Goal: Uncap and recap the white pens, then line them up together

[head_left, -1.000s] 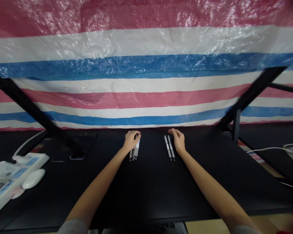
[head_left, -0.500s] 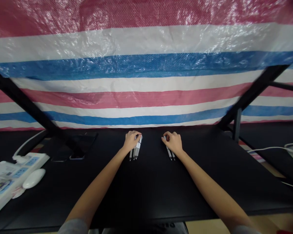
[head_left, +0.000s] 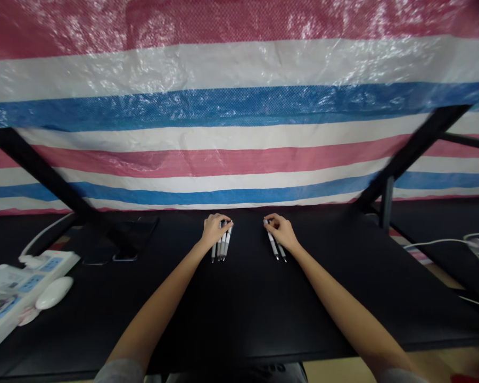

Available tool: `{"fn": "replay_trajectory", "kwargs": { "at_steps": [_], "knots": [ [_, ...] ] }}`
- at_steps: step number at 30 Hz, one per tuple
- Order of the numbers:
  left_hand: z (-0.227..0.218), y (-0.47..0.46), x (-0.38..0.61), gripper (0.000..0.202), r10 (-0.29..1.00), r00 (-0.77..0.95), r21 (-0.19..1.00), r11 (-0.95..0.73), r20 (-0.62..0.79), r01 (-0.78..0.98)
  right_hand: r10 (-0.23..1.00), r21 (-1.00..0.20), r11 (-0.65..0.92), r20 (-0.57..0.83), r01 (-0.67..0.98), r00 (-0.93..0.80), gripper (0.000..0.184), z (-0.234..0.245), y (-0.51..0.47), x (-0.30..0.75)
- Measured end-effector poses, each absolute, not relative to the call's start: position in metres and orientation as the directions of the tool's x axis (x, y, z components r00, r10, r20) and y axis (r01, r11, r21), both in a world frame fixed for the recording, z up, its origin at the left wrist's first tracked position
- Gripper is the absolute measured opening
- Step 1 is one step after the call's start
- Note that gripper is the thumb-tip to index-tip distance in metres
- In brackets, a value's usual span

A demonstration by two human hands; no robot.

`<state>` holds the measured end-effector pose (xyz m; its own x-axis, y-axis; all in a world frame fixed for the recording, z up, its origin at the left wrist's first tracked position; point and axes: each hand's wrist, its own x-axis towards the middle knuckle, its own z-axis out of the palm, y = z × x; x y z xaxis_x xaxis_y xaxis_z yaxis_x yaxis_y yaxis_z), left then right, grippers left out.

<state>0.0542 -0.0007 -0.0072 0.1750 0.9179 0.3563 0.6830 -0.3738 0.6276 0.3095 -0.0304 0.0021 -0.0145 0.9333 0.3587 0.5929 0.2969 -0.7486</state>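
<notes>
Several white-and-grey pens lie side by side on the black table, their metal tips toward me. My left hand curls over their far ends, thumb and fingers closed around the tops. My palm hides part of the leftmost ones. To the right, my right hand pinches the far end of a similar pen between thumb and fingers. A second pen lies just right of that one, partly under the hand. A bare strip of table separates the two groups.
A white power strip with plugs and a white computer mouse are at the left. Dark phone-like devices lie near the left black frame leg. A striped plastic sheet hangs behind; white cables run at right.
My right hand has shifted slightly left with its pen, widening the gap to the pen beside it. Under my left hand, the rightmost pens have moved a little to the right.
</notes>
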Motion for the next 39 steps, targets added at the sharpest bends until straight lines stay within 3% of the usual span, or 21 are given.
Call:
{"fn": "replay_trajectory", "kwargs": {
  "at_steps": [4,8,12,16,19,23,26,34,39],
  "knots": [
    [-0.007,-0.001,0.055,0.015,0.919,0.167,0.619,-0.367,0.357,0.695,0.964,-0.959,0.204,0.232,0.197,0.128,0.027,0.001,-0.025,0.316],
    [-0.007,-0.001,0.054,0.015,0.921,0.173,0.625,-0.367,0.349,0.689,0.962,-0.980,0.197,0.191,-0.014,0.198,0.024,0.008,-0.025,0.318],
    [-0.007,0.000,0.051,0.015,0.925,0.173,0.632,-0.360,0.339,0.686,0.972,-0.975,0.204,0.191,-0.088,0.138,0.029,0.013,-0.028,0.317],
    [-0.007,-0.001,0.049,0.016,0.924,0.179,0.632,-0.363,0.337,0.685,0.973,-0.977,0.213,0.215,0.034,0.080,0.042,0.013,-0.031,0.315],
    [-0.006,-0.003,0.049,0.021,0.915,0.214,0.606,-0.388,0.341,0.694,0.958,-0.936,0.266,0.283,0.230,0.040,0.046,0.012,-0.034,0.315],
    [-0.005,-0.006,0.052,0.025,0.891,0.302,0.529,-0.447,0.341,0.721,0.896,-0.691,0.370,0.443,0.621,-0.040,0.037,0.010,-0.040,0.314],
    [-0.003,-0.008,0.053,0.025,0.885,0.326,0.495,-0.458,0.333,0.739,0.854,-0.482,0.380,0.510,0.790,-0.100,0.032,0.011,-0.046,0.311],
    [0.000,-0.008,0.052,0.021,0.882,0.346,0.467,-0.464,0.319,0.752,0.693,-0.232,0.575,0.648,0.785,-0.316,0.039,0.012,-0.045,0.309],
    [0.000,-0.008,0.052,0.019,0.870,0.358,0.479,-0.487,0.339,0.730,0.682,-0.174,0.572,0.643,0.802,-0.348,0.035,0.006,-0.042,0.310]
  ]
}}
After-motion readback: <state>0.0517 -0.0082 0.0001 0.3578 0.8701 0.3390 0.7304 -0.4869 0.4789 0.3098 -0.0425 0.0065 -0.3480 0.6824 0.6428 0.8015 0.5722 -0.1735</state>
